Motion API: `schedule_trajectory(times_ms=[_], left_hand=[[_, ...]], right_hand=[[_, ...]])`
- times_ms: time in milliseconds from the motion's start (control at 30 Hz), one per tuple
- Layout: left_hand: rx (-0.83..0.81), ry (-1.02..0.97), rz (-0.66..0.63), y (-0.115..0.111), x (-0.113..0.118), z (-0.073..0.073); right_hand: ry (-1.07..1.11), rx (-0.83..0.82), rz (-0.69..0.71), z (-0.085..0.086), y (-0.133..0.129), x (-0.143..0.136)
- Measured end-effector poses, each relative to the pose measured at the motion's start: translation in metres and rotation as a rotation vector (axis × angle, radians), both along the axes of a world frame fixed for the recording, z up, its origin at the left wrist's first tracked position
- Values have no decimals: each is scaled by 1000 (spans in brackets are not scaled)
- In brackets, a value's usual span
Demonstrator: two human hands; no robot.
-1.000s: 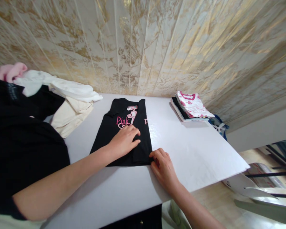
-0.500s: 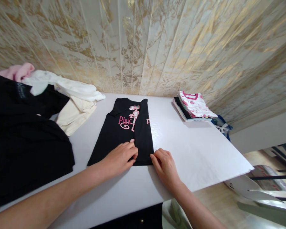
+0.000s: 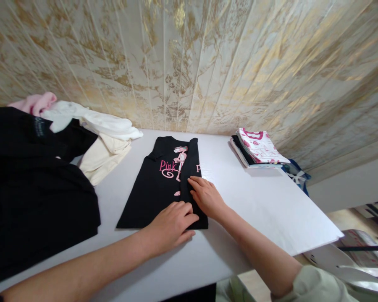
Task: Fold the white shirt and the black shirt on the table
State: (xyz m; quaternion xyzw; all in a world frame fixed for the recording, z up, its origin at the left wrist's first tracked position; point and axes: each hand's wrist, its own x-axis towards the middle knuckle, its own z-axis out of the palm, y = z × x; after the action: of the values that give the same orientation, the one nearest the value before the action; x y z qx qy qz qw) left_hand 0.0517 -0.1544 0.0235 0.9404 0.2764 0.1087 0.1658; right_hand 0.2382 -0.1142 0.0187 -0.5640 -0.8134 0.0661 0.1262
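A black shirt (image 3: 145, 197) with pink lettering and a pink cartoon figure lies on the white table (image 3: 258, 205), its right side folded inward over the front. My left hand (image 3: 173, 222) rests on the shirt's near hem, fingers bent and apart. Farther up the folded strip, my right hand (image 3: 205, 195) lies with its fingertips on the cloth, fingers slightly spread. Neither hand grips the fabric.
Black clothes (image 3: 34, 188) are heaped at the left, with white (image 3: 103, 123), cream (image 3: 105, 157) and pink garments (image 3: 34, 102) behind. A folded stack (image 3: 260, 147) sits at the back right, near a patterned wall (image 3: 182, 63).
My right hand has left the shirt's lower right corner and moved up onto the folded strip. My left hand has shifted right along the hem, its fingers looser. The view has tilted slightly.
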Motion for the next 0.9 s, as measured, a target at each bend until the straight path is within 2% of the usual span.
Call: schedule_trajectory(times_ms=[133, 233, 367, 467, 533, 600, 667, 733, 833, 900], left_hand=[[-45, -27, 6, 2, -2, -1], [-69, -35, 10, 3, -4, -1], [-84, -42, 13, 3, -4, -2], [-95, -46, 13, 2, -3, -3], [-122, -57, -3, 3, -4, 1], [-149, -84, 5, 7, -8, 9], [-138, -107, 123, 18, -17, 21], [-78, -82, 378, 34, -32, 34], [-16, 143, 781, 62, -62, 44], [-33, 332, 931, 77, -80, 44]], right_hand=[[-62, 33, -152, -15, 53, 4], [-59, 57, -219, -21, 74, 7], [-70, 153, -192, -23, 78, 5], [-73, 102, -102, -24, 77, -1], [-57, 65, -71, -25, 76, -4], [-19, 98, -71, -26, 75, -4], [25, 146, -78, -28, 74, -1], [64, 175, -83, -29, 72, 3], [106, 217, -75, -32, 70, 9], [128, 258, -66, -32, 70, 11]])
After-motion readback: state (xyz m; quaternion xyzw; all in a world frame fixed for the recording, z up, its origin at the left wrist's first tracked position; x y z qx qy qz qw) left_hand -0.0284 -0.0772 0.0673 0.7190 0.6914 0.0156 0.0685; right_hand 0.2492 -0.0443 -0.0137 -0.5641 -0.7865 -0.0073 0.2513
